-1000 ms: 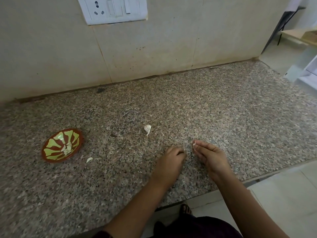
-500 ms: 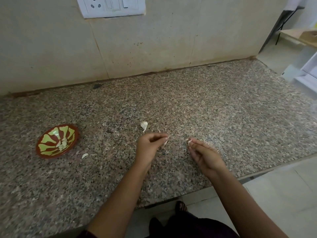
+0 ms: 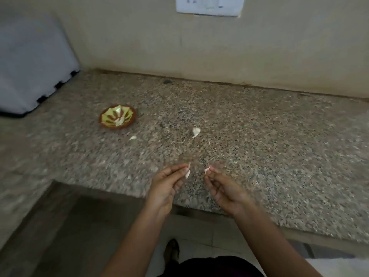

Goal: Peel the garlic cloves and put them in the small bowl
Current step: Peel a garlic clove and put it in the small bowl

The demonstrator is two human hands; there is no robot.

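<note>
Left hand [image 3: 167, 183] pinched a slim garlic piece [image 3: 187, 173], long axis toward the wall; right hand [image 3: 222, 187], apart, pinched a smaller garlic scrap [image 3: 206, 170], fingertips facing.

Nothing legible anywhere: no text, label, brand, number or sign. The white switch plate [image 3: 209, 6] on the far wall [image 3: 139, 37] is blurred.
</note>
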